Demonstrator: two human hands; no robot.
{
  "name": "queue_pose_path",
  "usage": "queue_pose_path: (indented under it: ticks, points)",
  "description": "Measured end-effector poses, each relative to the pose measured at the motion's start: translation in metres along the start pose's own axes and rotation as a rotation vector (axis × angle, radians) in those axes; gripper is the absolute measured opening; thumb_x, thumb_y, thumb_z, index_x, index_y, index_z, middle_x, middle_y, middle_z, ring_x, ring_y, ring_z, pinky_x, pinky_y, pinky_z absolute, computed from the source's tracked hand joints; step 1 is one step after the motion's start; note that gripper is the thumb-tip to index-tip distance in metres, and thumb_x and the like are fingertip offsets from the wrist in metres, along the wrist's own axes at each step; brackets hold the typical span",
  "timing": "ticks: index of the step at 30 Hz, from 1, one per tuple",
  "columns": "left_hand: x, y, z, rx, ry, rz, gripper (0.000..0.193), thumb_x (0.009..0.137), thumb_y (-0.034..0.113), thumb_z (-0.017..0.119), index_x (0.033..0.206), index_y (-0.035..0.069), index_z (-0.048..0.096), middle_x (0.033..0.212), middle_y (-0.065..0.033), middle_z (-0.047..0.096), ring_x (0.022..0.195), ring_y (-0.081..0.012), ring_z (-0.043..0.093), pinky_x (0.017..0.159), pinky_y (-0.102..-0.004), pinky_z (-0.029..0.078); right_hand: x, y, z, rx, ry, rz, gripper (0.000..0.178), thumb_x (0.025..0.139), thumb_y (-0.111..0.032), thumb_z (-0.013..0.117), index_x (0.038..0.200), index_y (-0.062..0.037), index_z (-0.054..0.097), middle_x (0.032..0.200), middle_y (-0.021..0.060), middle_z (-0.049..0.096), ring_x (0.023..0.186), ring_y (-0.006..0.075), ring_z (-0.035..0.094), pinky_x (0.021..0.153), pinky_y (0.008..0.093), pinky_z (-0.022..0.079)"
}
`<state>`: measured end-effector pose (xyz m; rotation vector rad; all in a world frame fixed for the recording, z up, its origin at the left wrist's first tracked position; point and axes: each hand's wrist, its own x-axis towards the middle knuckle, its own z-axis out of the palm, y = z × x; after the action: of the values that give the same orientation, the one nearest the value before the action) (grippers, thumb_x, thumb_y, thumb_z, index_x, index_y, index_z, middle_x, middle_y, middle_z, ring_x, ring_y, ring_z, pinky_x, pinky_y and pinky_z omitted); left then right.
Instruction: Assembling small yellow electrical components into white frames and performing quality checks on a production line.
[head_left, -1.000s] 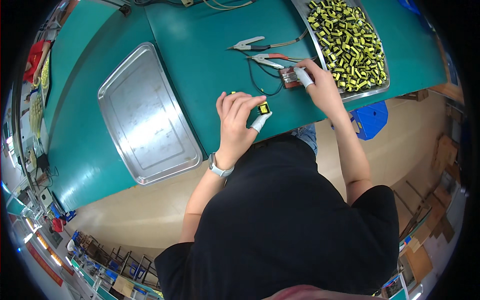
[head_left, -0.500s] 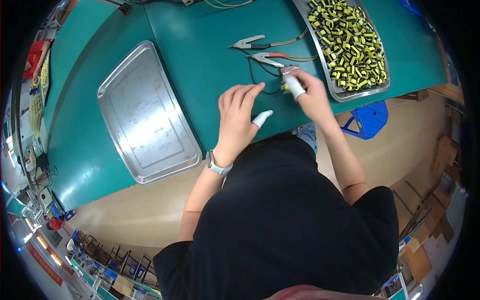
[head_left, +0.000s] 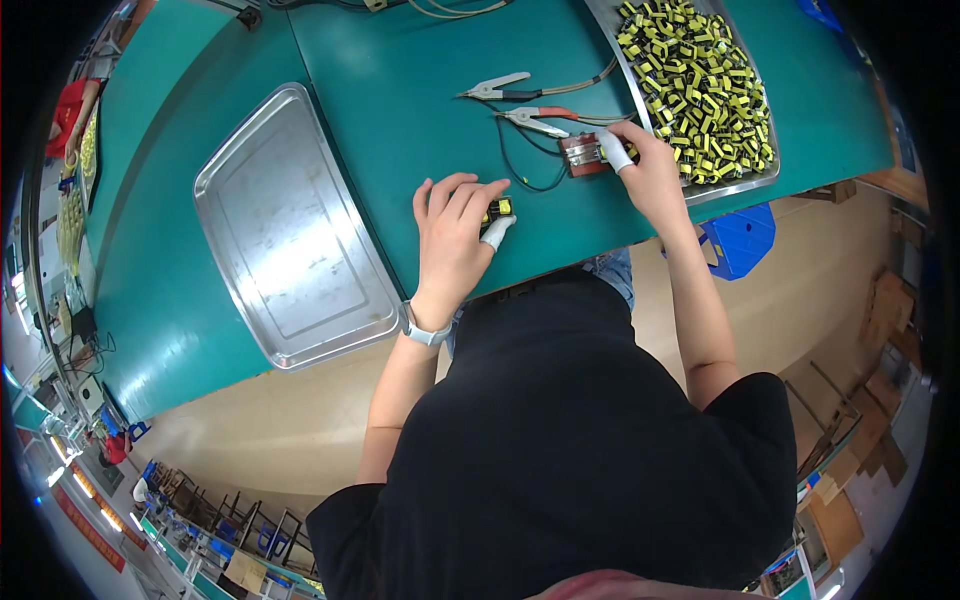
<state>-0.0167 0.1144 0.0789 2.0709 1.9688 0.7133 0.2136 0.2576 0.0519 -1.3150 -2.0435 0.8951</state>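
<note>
Between the thumb and fingers of my left hand (head_left: 455, 228) is a small yellow-and-black transformer (head_left: 504, 207), held just above the green table. My right hand (head_left: 648, 172) is closed at the right end of a small reddish-brown test fixture (head_left: 582, 155) with metal strips. Yellow bits of another transformer (head_left: 632, 151) show between its fingers, mostly hidden by them. Both thumbs wear white finger cots. Left of the fixture lie two clip leads, one with a black grip (head_left: 497, 88) and one with a red grip (head_left: 535, 118). A thin black wire loops beside the fixture.
At the right, a metal tray (head_left: 733, 187) is heaped with yellow-and-black transformers. A bare metal tray (head_left: 295, 230) lies at the left. A blue plastic stool (head_left: 743, 240) stands below the table's near edge. Another person's arm (head_left: 82, 120) shows at the far left.
My left hand has moved slightly left and now holds a transformer. My right hand has shifted right, uncovering the fixture, with a transformer in its fingers.
</note>
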Motion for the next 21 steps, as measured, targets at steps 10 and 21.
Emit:
queue_pose_path:
  ticks: [10, 21]
  points:
    - [0.011, 0.014, -0.010, -0.142, 0.085, 0.066, 0.055, 0.070, 0.004, 0.081, 0.122, 0.016, 0.067, 0.104, 0.0009, 0.066, 0.107, -0.0236, 0.060, 0.108, -0.0509, 0.035, -0.029, -0.038, 0.042, 1.086, -0.498, 0.329, 0.025, 0.096, -0.025, 0.069, 0.108, -0.0074, 0.057, 0.097, 0.0040, 0.064, 0.069, 0.0079, 0.054, 0.056, 0.0212, 0.038]
    - [-0.001, 0.004, -0.017, -0.158, -0.023, -0.057, 0.055, 0.074, 0.007, 0.082, 0.126, 0.014, 0.064, 0.129, -0.0077, 0.060, 0.127, -0.0328, 0.051, 0.109, -0.0513, 0.037, -0.007, -0.020, 0.018, 0.606, -0.168, 0.192, 0.020, 0.090, -0.014, 0.077, 0.102, 0.0010, 0.075, 0.099, 0.0066, 0.074, 0.091, 0.0130, 0.067, 0.084, 0.0284, 0.052]
